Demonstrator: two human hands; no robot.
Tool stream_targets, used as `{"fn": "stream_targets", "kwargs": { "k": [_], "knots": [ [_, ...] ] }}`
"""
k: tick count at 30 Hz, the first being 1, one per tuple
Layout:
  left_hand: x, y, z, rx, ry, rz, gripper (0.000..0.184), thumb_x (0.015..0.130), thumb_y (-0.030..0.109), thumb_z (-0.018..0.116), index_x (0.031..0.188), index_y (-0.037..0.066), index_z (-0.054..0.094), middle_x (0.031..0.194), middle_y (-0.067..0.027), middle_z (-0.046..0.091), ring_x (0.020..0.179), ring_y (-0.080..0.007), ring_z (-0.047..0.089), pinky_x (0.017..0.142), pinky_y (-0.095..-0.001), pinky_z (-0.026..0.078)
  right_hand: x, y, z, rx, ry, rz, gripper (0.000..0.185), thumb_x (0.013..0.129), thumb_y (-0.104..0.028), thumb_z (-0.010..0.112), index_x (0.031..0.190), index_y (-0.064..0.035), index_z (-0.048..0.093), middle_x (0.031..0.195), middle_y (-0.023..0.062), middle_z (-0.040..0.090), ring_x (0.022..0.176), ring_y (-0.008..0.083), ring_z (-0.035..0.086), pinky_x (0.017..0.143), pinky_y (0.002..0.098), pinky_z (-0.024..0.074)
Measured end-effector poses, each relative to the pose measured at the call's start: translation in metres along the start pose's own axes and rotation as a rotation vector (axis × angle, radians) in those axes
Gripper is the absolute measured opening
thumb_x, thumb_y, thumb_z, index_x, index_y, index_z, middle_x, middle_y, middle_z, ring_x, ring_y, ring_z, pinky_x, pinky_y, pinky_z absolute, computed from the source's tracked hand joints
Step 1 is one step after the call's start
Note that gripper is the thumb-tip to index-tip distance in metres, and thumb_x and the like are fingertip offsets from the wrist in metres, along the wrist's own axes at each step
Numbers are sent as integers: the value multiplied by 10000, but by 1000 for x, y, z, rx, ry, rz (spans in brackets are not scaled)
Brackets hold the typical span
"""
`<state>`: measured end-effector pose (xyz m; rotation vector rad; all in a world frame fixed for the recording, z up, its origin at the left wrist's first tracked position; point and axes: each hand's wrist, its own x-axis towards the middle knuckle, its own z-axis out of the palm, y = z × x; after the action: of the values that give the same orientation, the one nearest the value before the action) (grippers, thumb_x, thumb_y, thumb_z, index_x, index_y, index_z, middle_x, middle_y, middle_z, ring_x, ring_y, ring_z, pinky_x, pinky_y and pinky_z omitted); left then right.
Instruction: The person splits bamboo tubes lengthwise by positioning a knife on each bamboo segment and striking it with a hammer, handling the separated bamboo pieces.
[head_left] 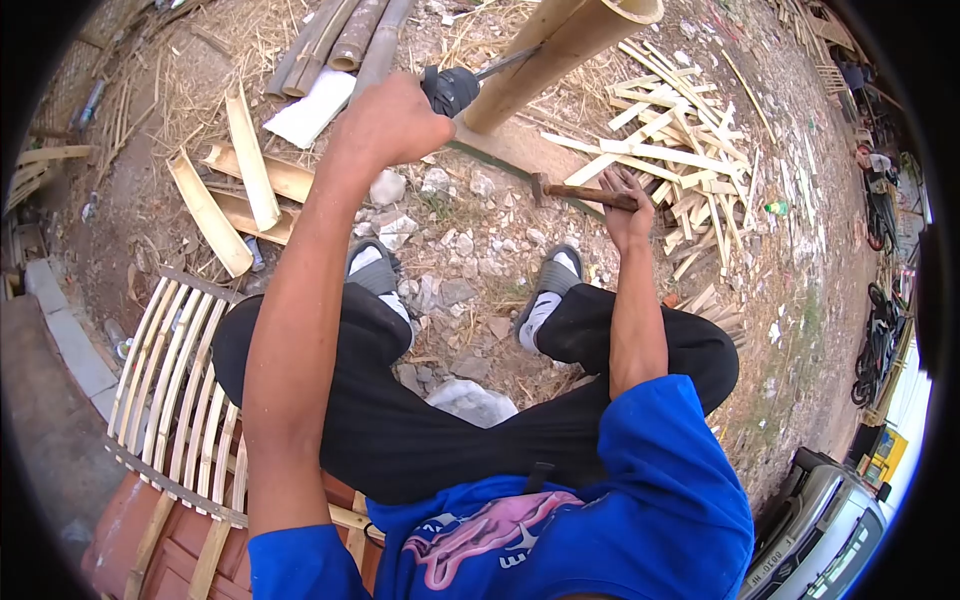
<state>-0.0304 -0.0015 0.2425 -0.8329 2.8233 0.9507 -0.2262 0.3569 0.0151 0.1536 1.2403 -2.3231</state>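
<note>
At the top centre, my left hand point(395, 122) is closed round the dark, wrapped handle point(452, 91) of a blade point(510, 62). The blade reaches across to a thick bamboo tube point(550, 60), which stands upright on a board point(525, 150). My right hand point(628, 208) grips the wooden handle of a hammer point(585, 195), whose head is over the board's near edge, to the left of the hand. How deep the blade sits in the bamboo cannot be made out.
Split bamboo strips point(680, 140) lie piled at the right. Halved bamboo pieces point(215, 215) and whole poles point(340, 45) are at the left. A slatted bamboo frame point(175, 390) is at lower left, stones point(440, 290) lie between my feet, and a car point(815, 530) stands at lower right.
</note>
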Motion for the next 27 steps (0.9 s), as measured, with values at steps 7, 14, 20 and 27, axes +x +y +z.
{"fn": "stream_targets", "kwargs": {
  "k": [7, 14, 20, 27],
  "knots": [
    [1, 7, -3, 41, -52, -29, 499, 650, 227, 645, 991, -136, 617, 847, -296, 666, 833, -398, 674, 770, -421, 523, -10, -9, -10, 108, 37, 120, 657, 780, -92, 494, 1409, 19, 343, 1461, 299, 338, 1353, 410, 381, 1097, 485, 408],
    [2, 9, -5, 57, -48, -39, 556, 658, 244, 661, 1047, -149, 603, 908, -296, 674, 862, -390, 676, 790, -414, 522, 5, -6, -30, 335, 112, 113, 641, 807, -5, 513, 1417, -8, 317, 1450, 301, 303, 1317, 476, 371, 817, 320, 606],
    [2, 8, -4, 46, -48, -35, 496, 664, 244, 653, 1009, -112, 644, 906, -282, 682, 878, -393, 680, 811, -422, 525, 5, -4, -31, 366, 124, 92, 578, 831, -13, 493, 1385, 31, 332, 1489, 329, 231, 1362, 492, 302, 794, 322, 619],
    [3, 7, -2, 57, -19, -34, 484, 663, 235, 646, 1016, -96, 653, 904, -281, 683, 881, -390, 682, 813, -418, 526, 8, -1, -31, 337, 128, 43, 545, 831, -37, 513, 1358, 8, 384, 1486, 316, 249, 1369, 460, 312, 995, 474, 510]
  ]
}}
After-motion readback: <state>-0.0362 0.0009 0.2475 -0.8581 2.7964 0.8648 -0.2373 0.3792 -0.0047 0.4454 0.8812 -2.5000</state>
